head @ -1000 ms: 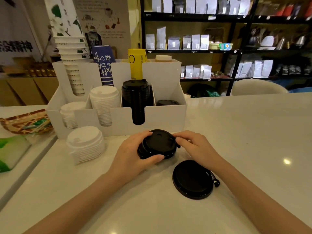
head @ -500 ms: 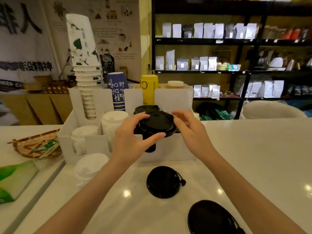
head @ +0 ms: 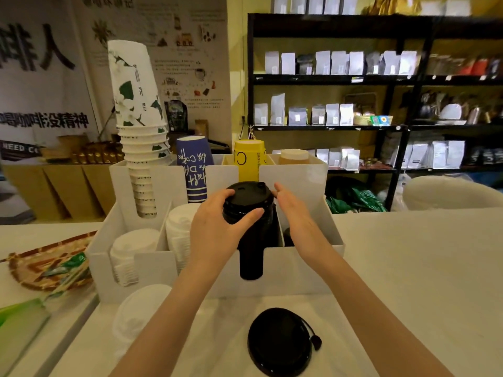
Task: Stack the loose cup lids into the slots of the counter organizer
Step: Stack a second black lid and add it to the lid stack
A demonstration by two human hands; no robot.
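Gripping with thumb and curled fingers, the left hand (head: 215,227) is holding the top of the black lid stack (head: 249,210) that is standing in the third slot from the left of the white organizer (head: 304,268); the stack is rising above the slot's front notch. Beside it, the right hand (head: 296,216) is hovering with its grip spread, fingertips near the rim of the topmost lid but whether touching I cannot tell.

In the organizer's front row, the leftmost slot is holding a low white lid stack (head: 130,248), and the next one a taller white lid stack (head: 179,229). Behind, the back compartments are carrying upturned patterned cups (head: 138,123), a blue cup (head: 194,170), a yellow cup (head: 249,159) and a tan-lidded cup (head: 294,156).

On the desk (head: 408,268), a loose black lid (head: 280,341) is lying flat in front of the organizer, and a loose pile of white lids (head: 138,317) is sitting near its left front corner.
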